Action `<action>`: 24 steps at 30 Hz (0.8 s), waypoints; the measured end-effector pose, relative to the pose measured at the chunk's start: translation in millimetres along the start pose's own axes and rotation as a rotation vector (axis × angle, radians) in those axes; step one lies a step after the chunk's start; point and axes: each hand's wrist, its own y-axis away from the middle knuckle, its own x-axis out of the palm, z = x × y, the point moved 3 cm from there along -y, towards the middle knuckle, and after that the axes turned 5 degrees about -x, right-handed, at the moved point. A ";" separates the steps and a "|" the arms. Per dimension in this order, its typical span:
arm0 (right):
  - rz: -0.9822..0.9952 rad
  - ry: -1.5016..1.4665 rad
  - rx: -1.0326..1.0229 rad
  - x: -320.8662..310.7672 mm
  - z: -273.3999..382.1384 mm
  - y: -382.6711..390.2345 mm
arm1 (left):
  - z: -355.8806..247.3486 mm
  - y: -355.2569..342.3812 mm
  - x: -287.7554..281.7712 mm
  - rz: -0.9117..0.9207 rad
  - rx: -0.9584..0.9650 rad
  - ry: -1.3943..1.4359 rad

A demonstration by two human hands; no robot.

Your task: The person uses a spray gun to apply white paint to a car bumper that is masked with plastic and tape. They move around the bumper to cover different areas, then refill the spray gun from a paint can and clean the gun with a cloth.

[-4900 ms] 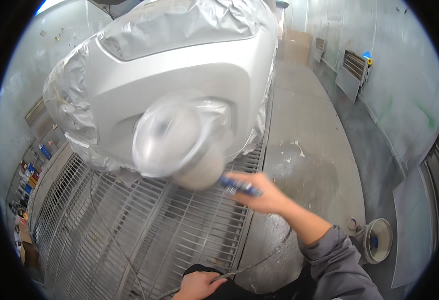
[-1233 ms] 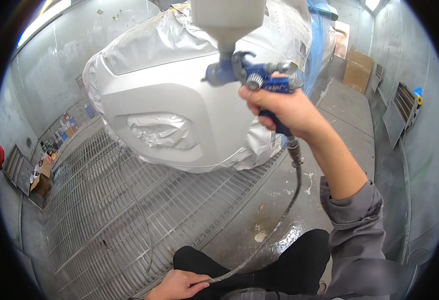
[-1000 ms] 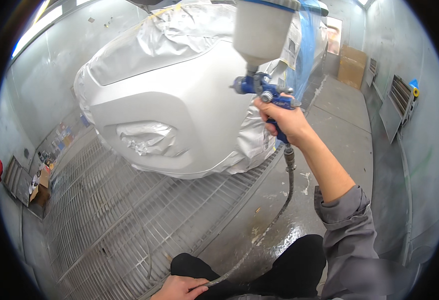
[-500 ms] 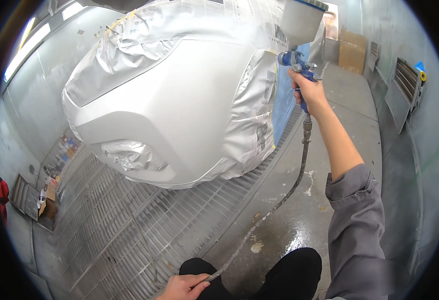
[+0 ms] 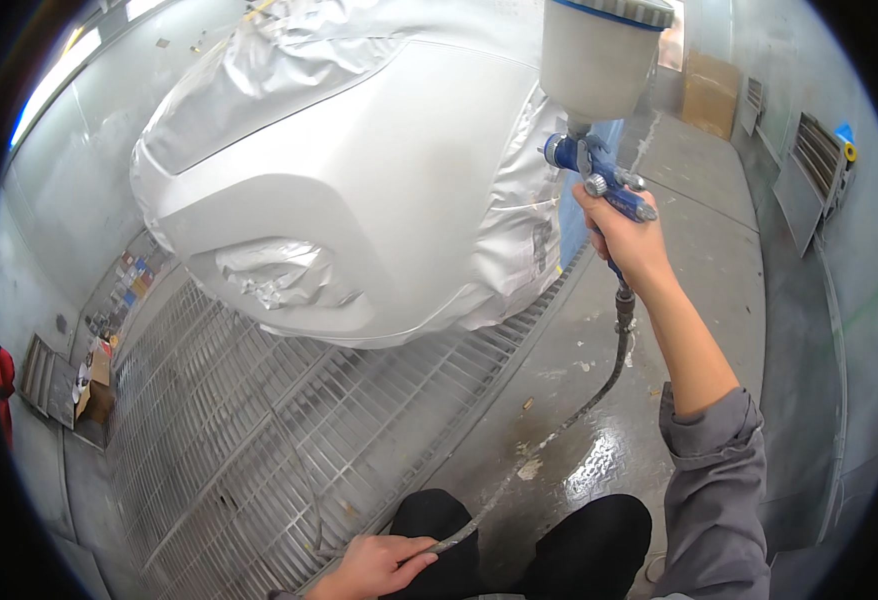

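My right hand (image 5: 627,232) is wrapped round the grip of a blue spray gun (image 5: 604,178), held upright at the upper right. On top of the gun sits a whitish paint cup (image 5: 599,68) with a grey lid. Its nozzle faces left toward a pale silver-white car bumper (image 5: 399,180), without touching it. From the gun's handle an air hose (image 5: 569,415) hangs down in a curve to my left hand (image 5: 381,565), whose fingers are closed on it near my knee. Wrinkled masking sheet (image 5: 299,80) covers the parts around the bumper.
A metal floor grating (image 5: 259,430) runs under the car. Beside it lies a stained grey floor (image 5: 699,200). A cardboard sheet (image 5: 711,95) leans at the back right. Vent panels (image 5: 809,180) jut from the right wall, and a cardboard box (image 5: 97,390) stands at the left wall.
The spray gun appears nearer and slightly lower, with its cup larger in view. The bumper sits a little higher in view. My left hand, still on the hose, has shifted slightly right.
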 end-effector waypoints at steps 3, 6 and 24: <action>0.030 0.047 0.016 23.3 26.0 29.4 | 0.0 15.5 -5.9 -0.029 0.042 0.129; 0.063 0.125 -0.001 50.5 49.4 55.7 | 9.4 27.3 -8.2 0.021 0.024 0.102; 0.396 -0.197 -0.039 154.4 42.6 102.0 | 20.0 41.0 -0.4 -0.009 0.077 0.149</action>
